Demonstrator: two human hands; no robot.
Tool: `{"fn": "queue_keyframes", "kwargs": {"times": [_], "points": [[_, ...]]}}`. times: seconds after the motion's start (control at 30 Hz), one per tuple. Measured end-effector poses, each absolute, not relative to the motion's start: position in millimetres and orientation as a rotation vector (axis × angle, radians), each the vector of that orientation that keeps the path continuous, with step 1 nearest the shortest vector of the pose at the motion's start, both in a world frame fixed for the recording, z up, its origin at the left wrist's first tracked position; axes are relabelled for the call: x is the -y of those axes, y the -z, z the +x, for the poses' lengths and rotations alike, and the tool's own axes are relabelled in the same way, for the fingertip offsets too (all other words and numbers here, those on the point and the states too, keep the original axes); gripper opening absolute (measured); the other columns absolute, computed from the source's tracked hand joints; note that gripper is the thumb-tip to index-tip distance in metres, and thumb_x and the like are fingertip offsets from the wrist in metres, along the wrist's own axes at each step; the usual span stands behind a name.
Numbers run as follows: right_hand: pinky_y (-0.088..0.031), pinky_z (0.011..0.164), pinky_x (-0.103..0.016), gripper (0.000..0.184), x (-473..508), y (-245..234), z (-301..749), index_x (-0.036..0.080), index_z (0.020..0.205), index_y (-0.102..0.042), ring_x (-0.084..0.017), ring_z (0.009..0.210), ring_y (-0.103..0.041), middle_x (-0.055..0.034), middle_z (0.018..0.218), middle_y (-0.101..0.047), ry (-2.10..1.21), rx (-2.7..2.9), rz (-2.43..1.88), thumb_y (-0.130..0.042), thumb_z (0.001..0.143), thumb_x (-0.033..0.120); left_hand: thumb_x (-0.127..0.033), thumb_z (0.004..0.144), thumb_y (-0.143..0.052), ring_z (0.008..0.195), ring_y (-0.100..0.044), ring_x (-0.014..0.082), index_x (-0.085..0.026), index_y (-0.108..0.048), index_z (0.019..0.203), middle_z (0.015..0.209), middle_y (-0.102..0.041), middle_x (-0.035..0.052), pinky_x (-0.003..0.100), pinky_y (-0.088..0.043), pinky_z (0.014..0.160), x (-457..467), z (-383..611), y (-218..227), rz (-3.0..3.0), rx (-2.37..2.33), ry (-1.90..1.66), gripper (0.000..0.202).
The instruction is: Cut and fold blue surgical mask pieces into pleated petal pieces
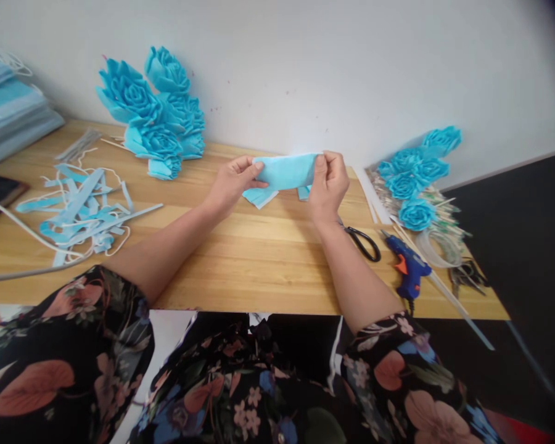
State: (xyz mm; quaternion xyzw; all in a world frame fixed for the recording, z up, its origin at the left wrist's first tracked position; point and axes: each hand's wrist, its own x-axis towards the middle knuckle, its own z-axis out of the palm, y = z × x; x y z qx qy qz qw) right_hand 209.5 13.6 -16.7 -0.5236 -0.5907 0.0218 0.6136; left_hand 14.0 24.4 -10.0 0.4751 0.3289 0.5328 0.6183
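Note:
A light blue sheet (287, 171) is stretched between both hands just above the wooden table (259, 259), near the wall. My left hand (234, 184) pinches its left end with thumb and fingers closed. My right hand (329, 183) grips its right end, fingers curled round it. More pale blue pieces (259, 197) lie on the table right under the held sheet.
Blue paper roses (155, 114) lean on the wall at back left; another bunch (414, 176) lies at right. Cut strips (81, 209) litter the left side. Black-handled scissors (363, 242) and a blue glue gun (409, 265) lie by my right arm. Stacked blue sheets (9, 117) sit far left.

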Motion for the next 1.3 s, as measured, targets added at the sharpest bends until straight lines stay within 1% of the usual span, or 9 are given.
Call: {"fn": "queue_keyframes", "kwargs": {"times": [0.17,0.33,0.47,0.57,0.7,0.8,1.0,1.3], "points": [[-0.051,0.080,-0.034,0.048,-13,18,209,0.019,0.090,-0.060,-0.016,0.086,-0.059,0.0000,0.078,-0.051,-0.052,1.345,-1.198,-0.036,0.098,0.059,-0.037,0.082,-0.076,0.066,-0.057,0.0061,-0.014,-0.058,0.075,0.066,-0.051,-0.0043,0.020,-0.059,0.072,-21,15,7,1.084,-0.756,-1.236,0.029],[-0.051,0.078,-0.032,0.048,-12,17,207,0.019,0.086,-0.058,-0.015,0.081,-0.057,0.0003,0.076,-0.048,-0.071,1.331,-1.200,-0.036,0.098,0.060,-0.031,0.084,-0.073,0.062,-0.053,0.0062,-0.015,-0.057,0.074,0.064,-0.048,-0.0046,0.020,-0.058,0.065,-20,15,6,1.089,-0.796,-1.244,0.025],[-0.050,0.078,-0.032,0.048,-10,15,207,0.019,0.087,-0.059,-0.015,0.081,-0.057,0.0002,0.076,-0.049,-0.050,1.342,-1.191,-0.037,0.098,0.060,-0.030,0.085,-0.072,0.063,-0.054,0.0069,-0.015,-0.056,0.075,0.066,-0.050,-0.0039,0.019,-0.058,0.061,-21,14,6,1.079,-0.819,-1.206,0.024],[-0.051,0.079,-0.032,0.049,-8,14,207,0.019,0.089,-0.059,-0.015,0.082,-0.058,-0.0003,0.078,-0.051,-0.048,1.357,-1.201,-0.037,0.097,0.062,-0.032,0.085,-0.073,0.063,-0.055,0.0066,-0.015,-0.055,0.077,0.067,-0.052,-0.0040,0.020,-0.059,0.063,-22,14,7,1.058,-0.801,-1.177,0.025],[-0.051,0.080,-0.032,0.050,-6,13,205,0.019,0.092,-0.060,-0.016,0.085,-0.059,-0.0012,0.080,-0.052,-0.064,1.366,-1.216,-0.035,0.097,0.063,-0.036,0.086,-0.071,0.062,-0.056,0.0061,-0.017,-0.050,0.077,0.067,-0.050,-0.0048,0.022,-0.061,0.067,-21,14,7,1.041,-0.764,-1.150,0.030],[-0.051,0.079,-0.032,0.050,-6,13,205,0.019,0.091,-0.060,-0.016,0.084,-0.059,-0.0009,0.079,-0.052,-0.039,1.364,-1.222,-0.035,0.098,0.062,-0.039,0.087,-0.069,0.062,-0.057,0.0061,-0.017,-0.049,0.078,0.067,-0.048,-0.0052,0.023,-0.061,0.068,-20,15,8,1.050,-0.763,-1.154,0.031],[-0.052,0.078,-0.032,0.052,-5,10,209,0.021,0.091,-0.060,-0.015,0.080,-0.059,0.0000,0.077,-0.054,-0.059,1.390,-1.263,-0.036,0.096,0.066,-0.040,0.087,-0.070,0.061,-0.055,0.0058,-0.018,-0.049,0.079,0.066,-0.046,-0.0055,0.019,-0.060,0.065,-21,16,7,1.085,-0.798,-1.221,0.031],[-0.052,0.077,-0.031,0.050,-4,4,212,0.020,0.090,-0.060,-0.015,0.078,-0.058,0.0004,0.076,-0.054,-0.033,1.401,-1.259,-0.037,0.096,0.064,-0.038,0.087,-0.070,0.059,-0.055,0.0054,-0.017,-0.048,0.077,0.066,-0.047,-0.0055,0.020,-0.060,0.065,-16,17,3,1.044,-0.776,-1.226,0.031]]}}
